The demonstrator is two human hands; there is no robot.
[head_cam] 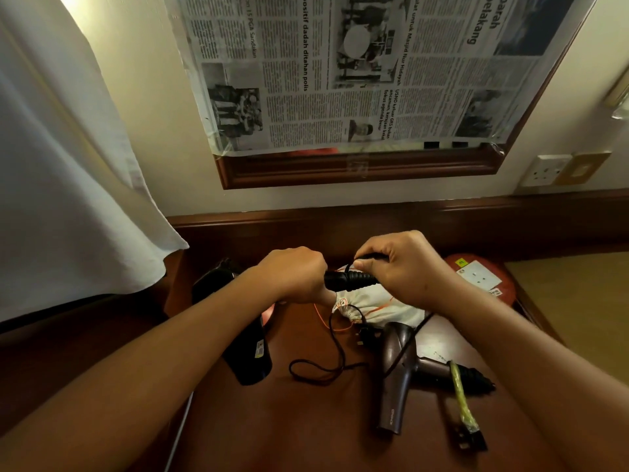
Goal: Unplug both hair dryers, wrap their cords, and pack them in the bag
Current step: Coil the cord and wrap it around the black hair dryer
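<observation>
While the left hand (296, 275) grips the black hair dryer (250, 342) by its handle, fingers curled round it, the right hand (398, 267) pinches the black cord (354, 280) against the coils already wound on that handle. Loose cord trails down to a plug (369, 335) on the wooden desk (306, 420). At five o'clock from the hands lies the brown hair dryer (400, 366), unplugged, cord bound with a yellow tie (459, 393). Just beneath the hands rests the white drawstring bag (371, 301). At two o'clock, a wall socket (544, 171)
</observation>
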